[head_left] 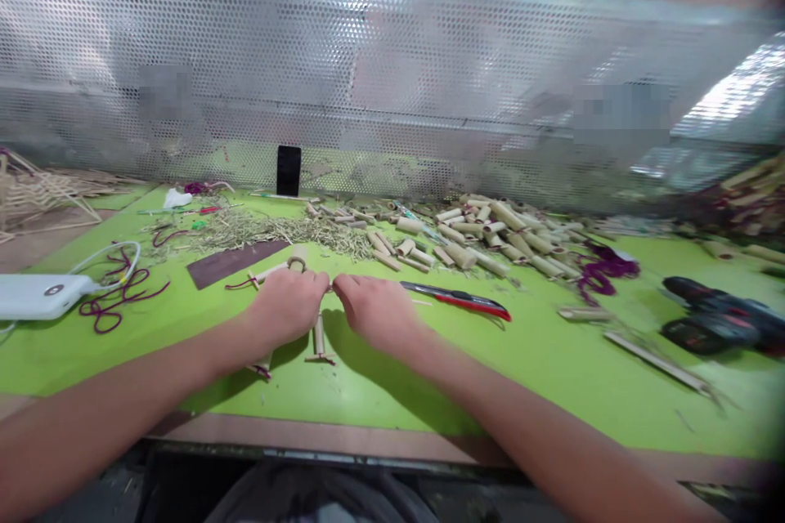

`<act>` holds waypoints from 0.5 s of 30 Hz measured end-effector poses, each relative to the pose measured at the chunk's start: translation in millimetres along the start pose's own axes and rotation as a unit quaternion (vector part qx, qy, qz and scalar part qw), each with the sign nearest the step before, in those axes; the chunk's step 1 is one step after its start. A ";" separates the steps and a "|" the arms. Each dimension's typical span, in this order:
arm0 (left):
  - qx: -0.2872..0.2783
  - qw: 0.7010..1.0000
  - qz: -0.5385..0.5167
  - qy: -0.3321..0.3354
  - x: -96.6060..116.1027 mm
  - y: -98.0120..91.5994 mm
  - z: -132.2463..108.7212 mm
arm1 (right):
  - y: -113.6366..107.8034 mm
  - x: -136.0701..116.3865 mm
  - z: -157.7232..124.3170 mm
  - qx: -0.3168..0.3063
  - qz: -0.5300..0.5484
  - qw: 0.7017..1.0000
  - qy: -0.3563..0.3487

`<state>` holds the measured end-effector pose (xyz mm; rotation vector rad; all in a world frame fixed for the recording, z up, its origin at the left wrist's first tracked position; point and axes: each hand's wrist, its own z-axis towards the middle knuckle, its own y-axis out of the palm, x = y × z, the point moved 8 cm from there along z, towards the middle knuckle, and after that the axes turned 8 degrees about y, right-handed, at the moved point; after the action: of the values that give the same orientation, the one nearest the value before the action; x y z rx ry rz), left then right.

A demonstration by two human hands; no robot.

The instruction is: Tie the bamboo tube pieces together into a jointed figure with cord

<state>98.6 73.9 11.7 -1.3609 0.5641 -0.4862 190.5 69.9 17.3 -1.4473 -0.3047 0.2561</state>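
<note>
My left hand (pixel 289 306) is closed in a fist over several thin bamboo pieces joined with purple string. A bamboo ring (pixel 296 263) shows just above its knuckles. Close beside it, my right hand (pixel 381 306) is closed with the fingertips pinched and turned inward. The fingers hide most of what lies between the hands; only a small bit shows there. Below them a slim bamboo tube (pixel 318 337) points toward me, with a thin crosspiece and purple string at its end. A red and black utility knife (pixel 459 297) lies right of my right hand.
Cut bamboo tubes (pixel 491 233) are heaped at the back right, beside scattered shavings (pixel 275 233). A dark flat strip (pixel 236 263) lies behind my left hand. A white power bank (pixel 46 297) is at left, a power drill (pixel 717 315) at right. A perforated metal panel (pixel 429 73) borders the back.
</note>
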 end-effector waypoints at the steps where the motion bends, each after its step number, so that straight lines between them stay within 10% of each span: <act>1: 0.000 1.000 -0.001 -0.004 -0.2 -0.1 0.5 | 0.5 -0.3 0.2 -0.002 0.000 1.000 0.007; 15: -0.003 0.998 -0.014 -0.054 -5.9 0.9 8.1 | 4.7 -6.1 -0.6 -0.037 0.010 0.997 0.070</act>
<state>99.1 83.9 12.3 -1.3937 0.4586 -0.4304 185.1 67.7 12.2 -1.5330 -0.1874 0.1606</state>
